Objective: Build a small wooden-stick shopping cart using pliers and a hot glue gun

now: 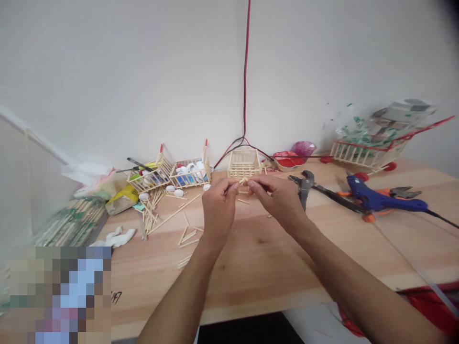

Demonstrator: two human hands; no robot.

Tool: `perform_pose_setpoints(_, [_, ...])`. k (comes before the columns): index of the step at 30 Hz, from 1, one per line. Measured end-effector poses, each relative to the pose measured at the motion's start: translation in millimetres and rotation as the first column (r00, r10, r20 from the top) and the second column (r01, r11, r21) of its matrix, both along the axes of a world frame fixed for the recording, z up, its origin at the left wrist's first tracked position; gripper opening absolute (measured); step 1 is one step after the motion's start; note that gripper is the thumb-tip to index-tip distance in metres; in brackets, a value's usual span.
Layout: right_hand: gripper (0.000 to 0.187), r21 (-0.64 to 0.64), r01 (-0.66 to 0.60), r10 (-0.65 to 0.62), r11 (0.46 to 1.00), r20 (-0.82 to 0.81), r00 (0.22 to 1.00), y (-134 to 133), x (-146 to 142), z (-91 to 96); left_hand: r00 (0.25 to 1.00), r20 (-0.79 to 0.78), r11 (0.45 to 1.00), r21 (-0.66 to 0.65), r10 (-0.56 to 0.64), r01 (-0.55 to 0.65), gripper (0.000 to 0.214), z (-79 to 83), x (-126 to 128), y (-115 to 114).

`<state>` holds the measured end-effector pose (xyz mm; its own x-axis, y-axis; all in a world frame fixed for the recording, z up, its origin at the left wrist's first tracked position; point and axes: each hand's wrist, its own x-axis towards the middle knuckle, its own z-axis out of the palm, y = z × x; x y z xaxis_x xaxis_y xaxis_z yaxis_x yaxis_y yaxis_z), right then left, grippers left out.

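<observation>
My left hand [219, 203] and my right hand [275, 197] meet over the middle of the table, fingertips pinched close together. Between them shows a bit of pale thin wooden stick [243, 181]; whether it is one piece or two I cannot tell. Just behind the fingers stands a small basket [245, 156] built from wooden sticks, its lower front partly hidden by my hands. Loose short sticks [244, 201] lie on the wood beneath and between my hands.
Two stick-built carts [190, 174] stand at the back left, near scattered sticks [154, 210] and bundled sticks [71, 222]. On the right are pliers [305, 188], a blue glue gun [383, 198], a larger cart [373, 155] and a red dish [288, 161]. A cable [245, 71] hangs down the wall.
</observation>
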<state>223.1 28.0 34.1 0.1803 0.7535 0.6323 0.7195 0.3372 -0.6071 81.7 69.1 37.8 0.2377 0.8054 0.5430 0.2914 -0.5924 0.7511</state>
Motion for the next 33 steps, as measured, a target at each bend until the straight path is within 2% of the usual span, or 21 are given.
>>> perform_pose_setpoints(16, [0.019,-0.009,0.007,-0.006,1.000,0.014,1.000,0,1,1.0,1.000,0.003,1.000,0.010,-0.017,0.017,0.015,-0.5,0,1])
perform_pose_setpoints(20, [0.028,-0.019,0.010,-0.009,1.000,0.047,0.999,-1,1,1.9,1.000,0.017,1.000,-0.001,-0.019,0.019,0.015,0.4,1,0])
perform_pose_setpoints(23, [0.031,-0.025,0.011,-0.012,1.000,-0.007,1.000,-2,2,2.7,0.995,0.092,0.997,-0.064,-0.030,0.036,0.015,0.4,1,1])
perform_pose_setpoints(26, [0.029,-0.031,0.004,-0.007,1.000,-0.118,0.993,0,4,2.7,0.971,0.232,0.980,-0.178,-0.050,0.093,0.016,-2.5,1,5])
perform_pose_setpoints(30, [0.028,-0.089,-0.040,0.022,0.995,-0.193,0.981,4,3,-0.8,0.878,0.475,0.925,-0.309,-0.052,0.222,0.020,-7.8,1,12])
perform_pose_setpoints(33, [0.024,-0.136,-0.143,0.107,0.980,-0.243,0.964,6,-5,-5.9,0.811,0.585,0.885,-0.381,0.006,0.268,0.022,-8.8,2,13])
